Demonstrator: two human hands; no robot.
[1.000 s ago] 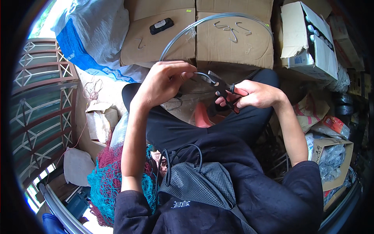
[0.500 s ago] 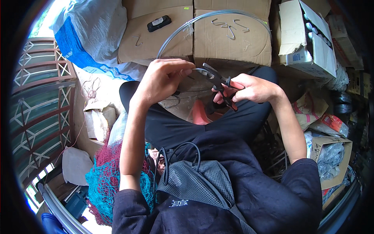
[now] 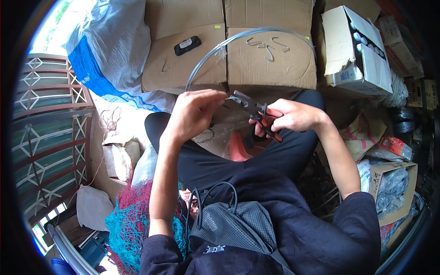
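My left hand [image 3: 195, 117] pinches the end of a grey metal wire, part of a loose coil [image 3: 200, 63] that arcs up over the cardboard. My right hand [image 3: 295, 117] grips black-and-red pliers [image 3: 253, 111], whose jaws are on or right at the wire beside my left fingertips; the exact contact is too small to tell. Several bent S-shaped wire hooks [image 3: 268, 54] lie on the right cardboard panel [image 3: 270, 78]. A single hook [image 3: 163, 66] and a black oblong object [image 3: 187, 45] lie on the left panel [image 3: 181, 78].
An open white carton of bottles [image 3: 343, 68] stands upper right, above bags [image 3: 357, 133] and a box of plastic [image 3: 408, 183]. A white-and-blue sack [image 3: 105, 41] lies upper left, beside a grille [image 3: 50, 137]. Tangled netting [image 3: 128, 224] and a mesh pouch [image 3: 229, 220] are near my lap.
The whole view has shifted, so the surroundings appear lower in the picture than half a second ago. My hands, wire and pliers appear lower too, with the same grips.
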